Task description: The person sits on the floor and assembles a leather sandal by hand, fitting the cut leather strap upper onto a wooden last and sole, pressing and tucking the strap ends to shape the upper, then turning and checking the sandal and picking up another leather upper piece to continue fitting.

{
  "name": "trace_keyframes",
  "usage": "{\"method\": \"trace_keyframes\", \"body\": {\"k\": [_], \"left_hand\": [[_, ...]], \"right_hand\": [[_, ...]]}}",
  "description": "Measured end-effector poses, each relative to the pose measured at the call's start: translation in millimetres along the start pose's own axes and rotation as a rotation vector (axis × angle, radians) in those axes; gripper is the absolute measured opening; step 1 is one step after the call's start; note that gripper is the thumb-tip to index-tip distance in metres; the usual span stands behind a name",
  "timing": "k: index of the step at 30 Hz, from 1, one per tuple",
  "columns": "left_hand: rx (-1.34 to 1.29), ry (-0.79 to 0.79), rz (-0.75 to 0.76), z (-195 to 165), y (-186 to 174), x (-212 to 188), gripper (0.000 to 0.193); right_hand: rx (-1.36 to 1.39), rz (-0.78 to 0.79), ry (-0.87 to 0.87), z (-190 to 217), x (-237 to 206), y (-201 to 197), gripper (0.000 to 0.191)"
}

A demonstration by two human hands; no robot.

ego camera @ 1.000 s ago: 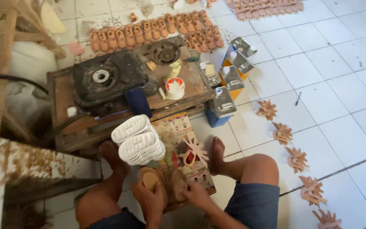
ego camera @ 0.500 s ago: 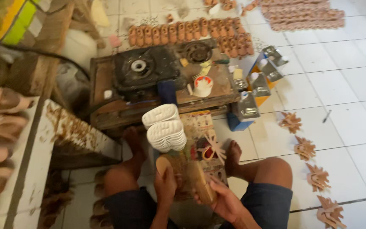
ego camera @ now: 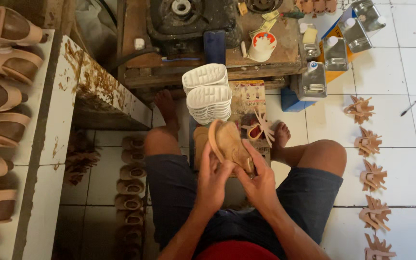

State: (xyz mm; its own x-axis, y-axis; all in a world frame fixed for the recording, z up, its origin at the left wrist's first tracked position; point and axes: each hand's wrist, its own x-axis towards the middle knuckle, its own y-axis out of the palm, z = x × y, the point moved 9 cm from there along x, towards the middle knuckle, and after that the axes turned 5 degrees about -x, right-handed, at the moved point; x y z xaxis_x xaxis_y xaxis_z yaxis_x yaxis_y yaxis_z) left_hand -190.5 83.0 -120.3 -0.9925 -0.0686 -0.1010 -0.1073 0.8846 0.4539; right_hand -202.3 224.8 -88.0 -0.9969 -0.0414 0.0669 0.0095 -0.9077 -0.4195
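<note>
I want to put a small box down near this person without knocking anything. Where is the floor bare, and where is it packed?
Bare white tiles lie at the upper right, beyond the metal cans and above the row of tan strap pieces, with only a pen there. The low bench, the white soles and the floor left of the left hand are crowded.

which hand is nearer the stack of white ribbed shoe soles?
Left. The left hand sits almost straight below the stack of white ribbed shoe soles, gripping the tan sandal sole; the right hand holds it further off to the side.
</note>
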Motion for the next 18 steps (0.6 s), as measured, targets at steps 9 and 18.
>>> {"method": "trace_keyframes", "body": {"k": [9,18], "left_hand": [[-0.053,0.019,0.126,-17.4,22.5,9.5,0.120],[-0.155,-0.059,0.257,-13.8,35.9,-1.1,0.117]], "right_hand": [[-0.148,-0.057,-0.210,-6.5,-25.3,-9.9,0.078],[-0.240,-0.207,-0.262,-22.5,-48.8,-26.8,0.061]]}}
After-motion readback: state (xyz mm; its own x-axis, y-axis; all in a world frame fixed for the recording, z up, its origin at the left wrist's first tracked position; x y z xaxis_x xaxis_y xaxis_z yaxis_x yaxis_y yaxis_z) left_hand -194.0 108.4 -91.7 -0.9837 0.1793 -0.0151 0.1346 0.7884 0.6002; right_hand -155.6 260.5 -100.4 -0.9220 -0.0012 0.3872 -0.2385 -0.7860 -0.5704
